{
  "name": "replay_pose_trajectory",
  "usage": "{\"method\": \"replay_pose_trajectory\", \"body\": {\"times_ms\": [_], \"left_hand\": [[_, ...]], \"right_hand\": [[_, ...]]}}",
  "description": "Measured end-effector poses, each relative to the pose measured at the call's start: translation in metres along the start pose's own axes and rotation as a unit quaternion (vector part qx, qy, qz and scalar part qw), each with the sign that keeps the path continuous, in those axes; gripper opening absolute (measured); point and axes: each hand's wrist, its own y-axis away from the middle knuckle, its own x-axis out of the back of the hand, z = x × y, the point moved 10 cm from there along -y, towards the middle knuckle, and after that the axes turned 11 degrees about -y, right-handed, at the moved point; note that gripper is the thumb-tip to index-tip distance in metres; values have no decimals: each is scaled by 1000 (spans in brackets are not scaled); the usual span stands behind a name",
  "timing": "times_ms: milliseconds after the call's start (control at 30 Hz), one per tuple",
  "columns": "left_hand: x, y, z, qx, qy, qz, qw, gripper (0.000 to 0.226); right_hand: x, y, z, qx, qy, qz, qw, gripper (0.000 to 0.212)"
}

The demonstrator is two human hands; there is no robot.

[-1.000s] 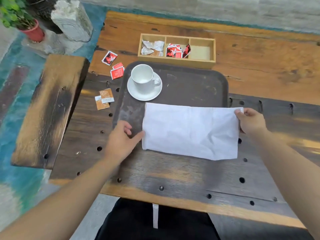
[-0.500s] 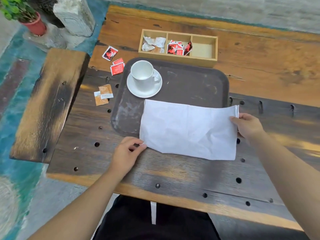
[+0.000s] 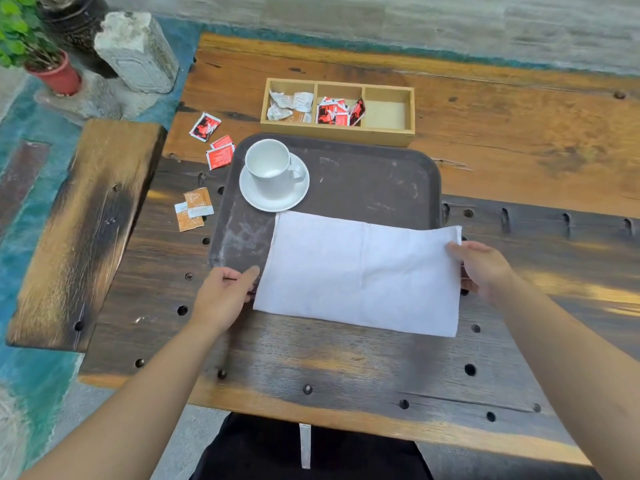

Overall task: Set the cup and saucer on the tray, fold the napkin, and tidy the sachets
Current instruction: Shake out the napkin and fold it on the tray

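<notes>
Napkin (image 3: 360, 271) lies between both hands, left (image 3: 221, 292) and right (image 3: 481, 268) pinching opposite ends; uneven pull risks a skewed fold.

wooden table (image 3: 519, 140), potted plant (image 3: 38, 57), stone block (image 3: 136, 51)

A weathered wooden desk (image 3: 519, 140) fills the view, orange-brown at the far side, dark and drilled with round holes nearer. A scorched-looking wooden bench (image 3: 86, 230) stands at its left over a floor painted teal (image 3: 20, 265). Beyond are a pale stone block (image 3: 135, 53), a red plant pot (image 3: 57, 76) and what seems a grey wall (image 3: 450, 26).
</notes>
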Motion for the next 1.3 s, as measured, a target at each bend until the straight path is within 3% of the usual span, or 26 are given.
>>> {"method": "replay_pose_trajectory", "body": {"times_ms": [133, 267, 400, 600, 700, 767, 833, 967, 1067, 1200, 1300], "left_hand": [[-1, -24, 71, -94, -155, 65, 981, 38], [-38, -51, 97, -70, -208, -3, 976, 51], [-46, -58, 103, -30, -226, 25, 973, 66], [-47, -68, 103, -15, -237, 35, 971, 54], [-50, -68, 106, -35, -238, 14, 971, 24], [-51, -65, 109, -50, -240, 8, 969, 33], [-49, -61, 111, -64, -214, 13, 975, 37], [-44, -45, 107, -66, -55, -15, 996, 32], [-39, -23, 118, -102, 4, -43, 994, 18], [-33, 10, 139, -159, 63, -40, 984, 29], [-39, 34, 156, -201, 87, -31, 975, 22]], "right_hand": [[1, 1, -4, 27, 7, -8, 1000, 16], [2, 4, -7, 56, 0, -22, 998, 15], [4, 7, -5, 75, 9, -29, 997, 20], [8, 8, -4, 94, -6, -26, 995, 23], [6, 10, -6, 101, -3, -30, 994, 22], [5, 13, -9, 107, 4, -35, 994, 21], [3, 18, -14, 115, 11, -41, 992, 19], [2, 30, -27, 141, 15, -40, 989, 22], [-3, 44, -41, 169, 24, -29, 985, 21], [-23, 72, -62, 211, 32, -17, 977, 18], [-46, 93, -75, 240, 43, -10, 970, 25]]}}
